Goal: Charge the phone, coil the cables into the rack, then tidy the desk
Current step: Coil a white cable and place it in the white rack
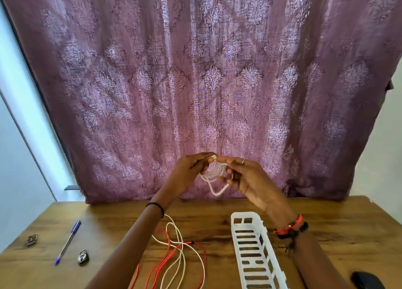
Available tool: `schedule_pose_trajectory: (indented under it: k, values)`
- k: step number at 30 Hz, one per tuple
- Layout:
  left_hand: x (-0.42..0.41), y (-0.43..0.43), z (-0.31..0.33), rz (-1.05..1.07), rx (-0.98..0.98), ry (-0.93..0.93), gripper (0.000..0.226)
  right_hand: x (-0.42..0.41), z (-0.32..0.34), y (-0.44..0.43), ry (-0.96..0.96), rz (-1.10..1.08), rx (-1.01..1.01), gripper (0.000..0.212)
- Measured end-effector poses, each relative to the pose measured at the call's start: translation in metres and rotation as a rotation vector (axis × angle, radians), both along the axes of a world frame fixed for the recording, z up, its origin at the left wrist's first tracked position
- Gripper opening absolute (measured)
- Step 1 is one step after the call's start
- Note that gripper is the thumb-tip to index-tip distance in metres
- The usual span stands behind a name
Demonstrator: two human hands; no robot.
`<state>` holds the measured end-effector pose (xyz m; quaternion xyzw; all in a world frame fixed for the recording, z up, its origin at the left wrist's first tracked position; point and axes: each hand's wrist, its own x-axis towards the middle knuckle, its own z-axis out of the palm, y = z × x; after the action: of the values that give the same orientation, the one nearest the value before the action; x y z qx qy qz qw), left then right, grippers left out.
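While aloft above the desk (108,223) — left hand (191,169), right hand (245,177), both gripping white cable coil (212,176)

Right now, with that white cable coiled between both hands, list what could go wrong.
The white coil is held only in the fingers of the left hand and right hand, above the desk; its hanging loop could spring loose.
The red cable and loose white cable cross on the desk; pulling one may drag or knot the other.
The rack is narrow, so a wide coil might not seat.
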<state>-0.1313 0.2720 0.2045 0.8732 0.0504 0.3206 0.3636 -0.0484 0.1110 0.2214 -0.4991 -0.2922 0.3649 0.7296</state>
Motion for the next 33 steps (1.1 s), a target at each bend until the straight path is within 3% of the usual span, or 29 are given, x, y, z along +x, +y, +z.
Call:
schedule_pose_trajectory:
  k: [3, 7, 11, 14, 18, 23, 27, 33]
  values:
    - [-0.002, -0.001, -0.002, 0.015, -0.004, 0.021, 0.028, 0.0, -0.002, -0.001, -0.312, -0.081, -0.16, 0.022]
    - [-0.006, -0.002, -0.004, -0.008, -0.142, -0.017, 0.03, 0.004, -0.001, -0.001, -0.501, -0.147, -0.26, 0.005]
    - [-0.01, -0.014, -0.003, -0.076, -0.565, -0.119, 0.025, 0.01, -0.006, 0.003, -0.684, -0.286, -0.259, 0.006]
    - [-0.01, -0.024, -0.005, -0.121, -0.872, -0.186, 0.023, 0.013, -0.01, 0.008, -0.938, -0.512, -0.25, 0.006]
    - [-0.005, -0.035, -0.009, -0.162, -1.078, -0.275, 0.023, 0.012, -0.018, 0.013, -1.16, -0.725, -0.183, 0.009]
    - [0.004, -0.051, -0.013, -0.128, -1.177, -0.374, 0.021, 0.003, -0.035, 0.027, -1.143, -0.834, -0.189, 0.018]
    - [0.007, -0.058, -0.016, -0.132, -1.189, -0.406, 0.022, -0.002, -0.041, 0.035, -1.066, -0.751, -0.366, 0.034]
    - [0.007, -0.059, -0.021, -0.142, -1.177, -0.378, 0.025, 0.004, -0.031, 0.038, -1.005, -0.678, -0.486, 0.027]
